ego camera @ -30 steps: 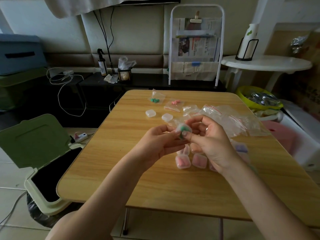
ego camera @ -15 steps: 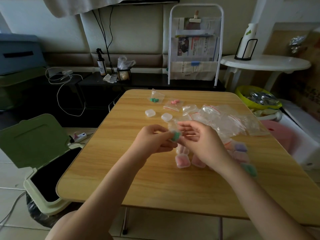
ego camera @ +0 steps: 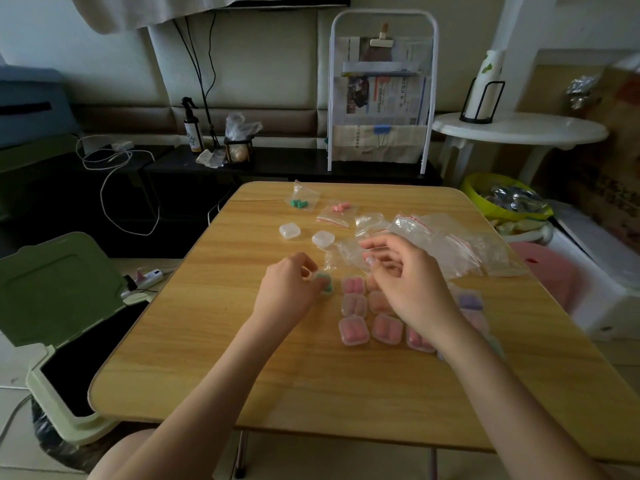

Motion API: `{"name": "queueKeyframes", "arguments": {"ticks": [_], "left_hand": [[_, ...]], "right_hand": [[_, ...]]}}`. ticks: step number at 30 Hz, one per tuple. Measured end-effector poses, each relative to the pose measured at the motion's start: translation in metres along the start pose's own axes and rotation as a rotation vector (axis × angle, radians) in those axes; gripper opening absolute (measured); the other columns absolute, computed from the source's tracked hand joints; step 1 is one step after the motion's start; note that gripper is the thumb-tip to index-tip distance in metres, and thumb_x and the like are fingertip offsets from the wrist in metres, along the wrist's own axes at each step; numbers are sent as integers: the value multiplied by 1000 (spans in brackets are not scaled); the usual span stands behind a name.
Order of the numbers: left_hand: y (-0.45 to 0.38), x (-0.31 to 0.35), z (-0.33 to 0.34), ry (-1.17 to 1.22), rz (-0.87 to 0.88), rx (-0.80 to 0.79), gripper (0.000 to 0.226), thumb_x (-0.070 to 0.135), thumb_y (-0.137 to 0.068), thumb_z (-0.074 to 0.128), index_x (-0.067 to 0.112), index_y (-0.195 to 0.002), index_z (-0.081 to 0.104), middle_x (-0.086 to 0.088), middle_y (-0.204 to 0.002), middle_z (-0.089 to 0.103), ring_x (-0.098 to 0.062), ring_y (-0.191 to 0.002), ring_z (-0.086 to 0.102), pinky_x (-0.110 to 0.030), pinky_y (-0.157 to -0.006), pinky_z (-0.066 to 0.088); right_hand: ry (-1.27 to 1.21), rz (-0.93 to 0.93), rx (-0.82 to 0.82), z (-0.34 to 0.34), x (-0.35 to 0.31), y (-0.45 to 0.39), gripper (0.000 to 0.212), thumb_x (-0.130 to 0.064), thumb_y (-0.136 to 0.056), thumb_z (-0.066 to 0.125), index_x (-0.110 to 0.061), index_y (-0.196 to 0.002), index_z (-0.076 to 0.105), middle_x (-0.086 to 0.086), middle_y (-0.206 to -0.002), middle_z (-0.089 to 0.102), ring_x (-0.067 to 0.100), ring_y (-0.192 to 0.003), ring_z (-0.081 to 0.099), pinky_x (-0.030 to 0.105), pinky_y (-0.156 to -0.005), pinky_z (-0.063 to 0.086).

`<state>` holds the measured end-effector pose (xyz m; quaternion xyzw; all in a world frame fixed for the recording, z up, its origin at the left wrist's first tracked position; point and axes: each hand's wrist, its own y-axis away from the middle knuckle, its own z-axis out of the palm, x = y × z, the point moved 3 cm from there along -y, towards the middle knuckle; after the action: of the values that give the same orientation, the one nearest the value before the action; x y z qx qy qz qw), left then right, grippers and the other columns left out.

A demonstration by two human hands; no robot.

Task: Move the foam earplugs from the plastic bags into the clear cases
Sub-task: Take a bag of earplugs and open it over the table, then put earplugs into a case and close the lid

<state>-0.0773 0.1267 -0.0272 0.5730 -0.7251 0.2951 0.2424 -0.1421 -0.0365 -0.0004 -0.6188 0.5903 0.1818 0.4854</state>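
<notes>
My left hand (ego camera: 289,289) rests low on the wooden table (ego camera: 214,341), fingers closed on a clear case holding green earplugs (ego camera: 325,284). My right hand (ego camera: 408,289) hovers beside it over several filled cases of pink earplugs (ego camera: 353,329), its fingers apart and touching an empty plastic bag (ego camera: 349,252). Farther back lie a bag with green earplugs (ego camera: 300,202), a bag with pink earplugs (ego camera: 341,209) and two empty clear cases (ego camera: 289,231) (ego camera: 323,238). A purple-filled case (ego camera: 470,301) shows right of my right hand.
A heap of empty zip bags (ego camera: 450,240) covers the table's right side. An open green bin (ego camera: 52,306) stands left of the table. A white rack with newspapers (ego camera: 381,98) and a white round side table (ego camera: 519,129) stand behind.
Both hands dropped from mid-air to the table. The green-filled case went down with my left hand to the left of the pink cases, and my right hand let go of it.
</notes>
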Motion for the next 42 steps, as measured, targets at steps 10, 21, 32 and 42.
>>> {"name": "queueKeyframes", "arguments": {"ticks": [10,21,32,42], "left_hand": [[-11,-10,-1,-17,-10,16,36,34,-88,63,14,-117,65,-3,-114,67,-15,-97,61,-25,-77,46],[-70,-26,-4,-173,66,4,52,11,-92,53,15,-143,40,-8,-150,36,-26,-141,26,-41,-116,23],[-71,-36,-20,-4,48,78,43,6,-91,50,13,-133,52,-10,-137,51,-26,-128,44,-30,-99,36],[-69,-34,-30,245,138,146,46,16,-81,74,11,-124,58,-1,-104,67,-17,-100,64,-17,-79,50]], "right_hand": [[73,50,-16,7,12,-3,26,-4,-94,52,-22,-99,70,-9,-87,70,6,-77,65,20,-69,51],[324,4,-97,31,11,-64,31,-3,-97,46,-12,-121,63,2,-122,64,8,-59,56,15,-54,46],[624,129,-264,98,29,-129,35,-20,-87,65,-16,-122,62,6,-132,57,19,-104,60,29,-82,48],[-73,136,-304,103,2,-120,35,-43,-94,50,-12,-90,65,3,-84,70,17,-73,66,37,-81,56]]}}
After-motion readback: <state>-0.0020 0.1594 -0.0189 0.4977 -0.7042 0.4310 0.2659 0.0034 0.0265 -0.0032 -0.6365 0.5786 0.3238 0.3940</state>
